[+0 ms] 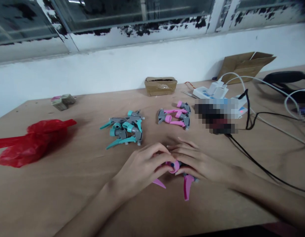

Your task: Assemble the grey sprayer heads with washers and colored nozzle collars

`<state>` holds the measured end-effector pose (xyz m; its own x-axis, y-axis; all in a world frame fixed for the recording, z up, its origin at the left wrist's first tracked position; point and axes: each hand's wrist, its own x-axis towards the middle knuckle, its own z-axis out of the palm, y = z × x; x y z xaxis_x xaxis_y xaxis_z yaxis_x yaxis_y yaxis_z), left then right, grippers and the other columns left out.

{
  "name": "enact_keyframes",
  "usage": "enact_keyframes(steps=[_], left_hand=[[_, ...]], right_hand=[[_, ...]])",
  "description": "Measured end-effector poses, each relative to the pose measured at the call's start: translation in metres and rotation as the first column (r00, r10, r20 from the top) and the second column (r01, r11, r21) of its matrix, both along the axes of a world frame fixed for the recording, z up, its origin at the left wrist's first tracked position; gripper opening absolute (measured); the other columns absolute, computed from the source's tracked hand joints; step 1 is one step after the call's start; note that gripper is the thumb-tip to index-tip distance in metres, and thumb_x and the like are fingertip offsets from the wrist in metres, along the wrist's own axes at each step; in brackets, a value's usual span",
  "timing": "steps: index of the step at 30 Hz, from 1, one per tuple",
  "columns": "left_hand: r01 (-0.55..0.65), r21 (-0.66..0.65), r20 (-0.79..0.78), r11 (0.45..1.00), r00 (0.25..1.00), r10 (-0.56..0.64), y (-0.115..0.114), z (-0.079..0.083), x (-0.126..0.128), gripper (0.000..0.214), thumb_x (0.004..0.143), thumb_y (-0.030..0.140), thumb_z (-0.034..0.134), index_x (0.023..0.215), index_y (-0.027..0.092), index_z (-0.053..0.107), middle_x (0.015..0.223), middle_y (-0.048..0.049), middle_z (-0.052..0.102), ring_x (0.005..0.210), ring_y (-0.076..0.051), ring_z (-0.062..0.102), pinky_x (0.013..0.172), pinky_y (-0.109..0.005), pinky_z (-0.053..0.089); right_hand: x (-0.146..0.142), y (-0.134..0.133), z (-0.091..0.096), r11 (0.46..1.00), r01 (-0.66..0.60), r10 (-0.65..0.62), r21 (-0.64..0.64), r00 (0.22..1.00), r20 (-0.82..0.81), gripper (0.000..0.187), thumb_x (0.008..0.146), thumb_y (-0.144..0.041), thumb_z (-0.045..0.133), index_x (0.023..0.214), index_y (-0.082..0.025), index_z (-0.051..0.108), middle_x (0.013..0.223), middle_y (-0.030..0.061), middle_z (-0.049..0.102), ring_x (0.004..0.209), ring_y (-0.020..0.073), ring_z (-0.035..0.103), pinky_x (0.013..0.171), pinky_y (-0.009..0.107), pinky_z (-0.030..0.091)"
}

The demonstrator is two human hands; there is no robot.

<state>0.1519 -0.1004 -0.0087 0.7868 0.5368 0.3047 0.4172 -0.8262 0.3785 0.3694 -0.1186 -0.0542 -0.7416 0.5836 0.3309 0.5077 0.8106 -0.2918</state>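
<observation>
Pink-and-grey trigger spray heads are bunched under my two hands near the table's front middle. My left hand is closed, its thumb and fingers curled round one with a pink collar; a pink lever sticks out below. My right hand bends over the grey parts from the other side, its thumb under the fingers. Below that thumb, another pink trigger lever points toward me. The fingers hide most of the grey bodies. Further back lie several pink-and-grey spray heads and a pile of teal-and-grey spray heads.
A red plastic bag lies at left, with small greenish blocks behind it. A small cardboard box stands by the wall. At right are a white power strip, cables, a blurred-out item and a larger cardboard box.
</observation>
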Motion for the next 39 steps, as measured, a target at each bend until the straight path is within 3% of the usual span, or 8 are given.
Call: enact_keyframes(steps=[4,7,12,18,26,33,39], left_hand=[[0.014,0.072,-0.111,0.997,0.994,-0.006,0.000,-0.006,0.003,0.007,0.084,0.024,0.058,0.088,0.022,0.062,0.093,-0.0015,0.059,0.083,-0.015,0.057,0.076,-0.030,0.047],[-0.007,0.101,-0.106,0.995,0.994,0.017,0.000,-0.012,0.004,0.006,0.080,0.021,0.060,0.086,0.020,0.062,0.093,-0.0023,0.058,0.082,-0.016,0.056,0.078,-0.033,0.045],[-0.057,0.102,-0.005,0.993,0.998,0.058,-0.001,-0.014,0.008,0.014,0.077,0.016,0.060,0.089,0.022,0.063,0.094,-0.0013,0.060,0.085,-0.016,0.057,0.080,-0.033,0.041],[-0.129,0.083,0.117,0.988,0.986,0.119,-0.005,-0.008,0.014,0.019,0.073,0.014,0.061,0.091,0.022,0.062,0.094,-0.0020,0.062,0.088,-0.017,0.057,0.081,-0.034,0.039],[-0.198,0.084,0.247,0.977,0.954,0.172,-0.011,-0.008,0.014,0.016,0.077,0.015,0.060,0.092,0.020,0.062,0.092,-0.0022,0.060,0.085,-0.016,0.058,0.078,-0.032,0.043],[-0.221,-0.002,0.409,0.975,0.890,0.203,-0.016,-0.008,0.015,0.010,0.077,0.010,0.061,0.084,0.018,0.062,0.092,-0.0043,0.055,0.085,-0.013,0.057,0.073,-0.026,0.049],[-0.237,0.022,0.410,0.971,0.888,0.208,-0.018,-0.008,0.015,0.015,0.078,0.009,0.061,0.089,0.017,0.066,0.095,-0.0054,0.055,0.083,-0.013,0.058,0.070,-0.025,0.052]], right_hand=[[-0.004,-0.003,0.001,0.998,0.001,-0.002,-0.056,1.000,-0.013,0.025,0.091,-0.031,0.046,0.112,-0.021,0.055,0.115,0.0036,0.060,0.119,0.0168,0.046,0.110,0.046,0.022],[-0.004,-0.004,0.001,0.995,0.000,-0.004,-0.102,0.999,-0.047,0.024,0.090,-0.030,0.047,0.111,-0.021,0.056,0.115,0.0034,0.059,0.115,0.0172,0.047,0.110,0.047,0.023],[0.000,-0.003,0.001,0.984,0.027,-0.046,-0.174,0.993,-0.105,0.025,0.090,-0.029,0.047,0.113,-0.019,0.054,0.113,0.0056,0.057,0.116,0.0180,0.045,0.108,0.046,0.027],[0.003,-0.005,0.001,0.985,0.028,-0.066,-0.171,0.973,-0.223,0.030,0.090,-0.028,0.048,0.118,-0.018,0.048,0.116,0.0087,0.055,0.124,0.0207,0.037,0.104,0.044,0.034],[-0.002,-0.010,0.001,0.979,0.068,-0.137,-0.193,0.917,-0.374,0.034,0.088,-0.027,0.052,0.120,-0.019,0.048,0.120,0.0112,0.055,0.120,0.0232,0.044,0.096,0.043,0.043],[-0.001,-0.009,0.002,0.980,0.143,-0.196,-0.142,0.835,-0.515,0.032,0.080,-0.025,0.064,0.111,-0.023,0.055,0.110,0.0068,0.064,0.115,0.0220,0.051,0.096,0.044,0.042],[0.000,-0.009,0.002,0.956,0.287,-0.228,0.063,0.858,-0.461,0.030,0.075,-0.028,0.069,0.103,-0.024,0.058,0.098,0.0022,0.069,0.100,0.0203,0.060,0.105,0.052,0.022]])
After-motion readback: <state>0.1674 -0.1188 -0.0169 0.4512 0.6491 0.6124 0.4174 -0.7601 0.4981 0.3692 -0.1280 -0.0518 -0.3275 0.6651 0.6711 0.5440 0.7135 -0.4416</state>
